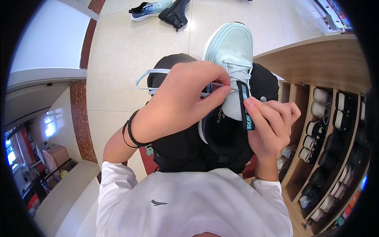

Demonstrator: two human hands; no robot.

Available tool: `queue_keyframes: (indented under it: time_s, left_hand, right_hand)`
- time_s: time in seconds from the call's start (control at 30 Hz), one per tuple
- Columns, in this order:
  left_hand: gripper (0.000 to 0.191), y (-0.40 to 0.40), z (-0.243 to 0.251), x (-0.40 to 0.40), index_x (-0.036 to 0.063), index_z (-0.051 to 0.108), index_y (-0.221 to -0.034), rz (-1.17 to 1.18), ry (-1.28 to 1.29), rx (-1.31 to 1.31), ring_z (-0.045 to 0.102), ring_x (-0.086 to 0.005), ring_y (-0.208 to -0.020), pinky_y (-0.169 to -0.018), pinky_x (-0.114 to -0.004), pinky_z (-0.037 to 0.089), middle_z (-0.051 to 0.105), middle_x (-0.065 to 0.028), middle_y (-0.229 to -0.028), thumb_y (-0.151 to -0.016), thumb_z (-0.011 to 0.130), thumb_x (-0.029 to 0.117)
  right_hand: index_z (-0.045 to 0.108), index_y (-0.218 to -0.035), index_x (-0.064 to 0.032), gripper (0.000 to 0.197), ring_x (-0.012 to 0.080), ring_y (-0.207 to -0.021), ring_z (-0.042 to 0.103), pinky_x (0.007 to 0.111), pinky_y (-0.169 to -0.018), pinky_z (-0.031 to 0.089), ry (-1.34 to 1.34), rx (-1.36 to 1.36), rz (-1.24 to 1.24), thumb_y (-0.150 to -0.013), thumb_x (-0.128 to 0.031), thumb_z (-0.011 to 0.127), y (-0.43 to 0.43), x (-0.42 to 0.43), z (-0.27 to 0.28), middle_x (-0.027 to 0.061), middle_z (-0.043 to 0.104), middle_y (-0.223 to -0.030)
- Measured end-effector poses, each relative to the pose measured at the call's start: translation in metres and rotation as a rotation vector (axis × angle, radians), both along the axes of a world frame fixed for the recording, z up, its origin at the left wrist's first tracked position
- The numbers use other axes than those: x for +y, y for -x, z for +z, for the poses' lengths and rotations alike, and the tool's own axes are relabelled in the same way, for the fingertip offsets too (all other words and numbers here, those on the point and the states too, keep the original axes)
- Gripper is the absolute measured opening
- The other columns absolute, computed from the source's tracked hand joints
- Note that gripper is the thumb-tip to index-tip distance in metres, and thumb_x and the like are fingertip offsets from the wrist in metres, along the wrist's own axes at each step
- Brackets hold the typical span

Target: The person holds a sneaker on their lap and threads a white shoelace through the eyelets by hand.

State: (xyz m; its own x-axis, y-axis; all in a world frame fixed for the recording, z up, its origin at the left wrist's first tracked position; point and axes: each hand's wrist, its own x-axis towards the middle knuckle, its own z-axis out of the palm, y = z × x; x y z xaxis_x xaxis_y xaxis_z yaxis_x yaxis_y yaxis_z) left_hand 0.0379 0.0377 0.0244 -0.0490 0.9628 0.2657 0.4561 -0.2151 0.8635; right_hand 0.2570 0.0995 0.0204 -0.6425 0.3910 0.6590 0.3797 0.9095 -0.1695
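Note:
A pale mint-green running shoe (229, 44) rests across my black-clad lap, its toe pointing away from me. My left hand (189, 94) reaches over its left side and pinches a light blue shoelace (220, 85) between thumb and index finger. Part of the lace bows out in a loop (145, 78) left of that hand. On the tongue, a black strap (243, 103) bears bright lettering. My right hand (269, 124) has thumb and forefinger closed at the strap's right edge, its other fingers curled. The shoe's dark opening faces me, and my left hand hides part of its side.
A mate-looking blue-and-white sneaker (151, 10) and a black lace-up boot (176, 14) lie on the tiled floor (124, 59) ahead. To the right stands a wooden shoe cabinet (299, 97) filled with several pairs, its door (314, 56) open. A white ledge (68, 192) runs along the left.

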Motion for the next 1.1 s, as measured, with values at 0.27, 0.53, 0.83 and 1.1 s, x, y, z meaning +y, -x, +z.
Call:
queue_keyframes:
  time_s: [0.27,0.53,0.83,1.1]
  left_hand:
    - [0.01,0.002,-0.007,0.008,0.003,0.068,-0.094,-0.062,-0.011,-0.011,0.048,-0.0146,-0.062,-0.056,-0.028,0.039,0.062,-0.0049,-0.077,-0.086,0.073,0.007]
    - [0.011,-0.001,-0.004,0.01,0.0013,0.069,-0.092,-0.034,0.156,-0.098,0.047,-0.0108,-0.061,-0.056,-0.026,0.039,0.06,-0.003,-0.071,-0.087,0.073,0.01]
    - [0.011,-0.004,-0.006,0.017,0.0001,0.069,-0.092,-0.077,0.265,-0.2,0.045,-0.0067,-0.061,-0.056,-0.024,0.038,0.061,-0.0015,-0.071,-0.088,0.071,0.01]
    - [0.009,-0.001,-0.008,0.013,0.0005,0.072,-0.095,-0.091,0.057,-0.101,0.06,-0.0122,-0.069,-0.064,-0.027,0.048,0.067,-0.0045,-0.079,-0.087,0.073,0.003]
  right_hand:
    - [0.08,-0.099,-0.0073,0.031,0.0154,-0.077,0.06,0.035,-0.078,0.034,-0.002,0.0,0.02,-0.069,-0.004,0.075,0.0,0.001,0.0,-0.0004,0.076,-0.095]
    - [0.08,-0.099,-0.0076,0.03,0.015,-0.076,0.06,0.035,-0.078,0.035,0.005,-0.003,0.025,-0.069,-0.004,0.076,0.0,0.0,-0.001,-0.0003,0.076,-0.095]
    - [0.079,-0.099,-0.0077,0.028,0.0135,-0.076,0.061,0.035,-0.077,0.035,-0.001,-0.006,0.03,-0.071,-0.004,0.077,0.001,-0.001,0.0,-0.0013,0.075,-0.095]
    - [0.079,-0.099,-0.0074,0.029,0.0152,-0.076,0.061,0.035,-0.077,0.036,0.02,-0.02,0.023,-0.071,-0.004,0.077,-0.002,-0.004,0.0,0.0003,0.075,-0.095]
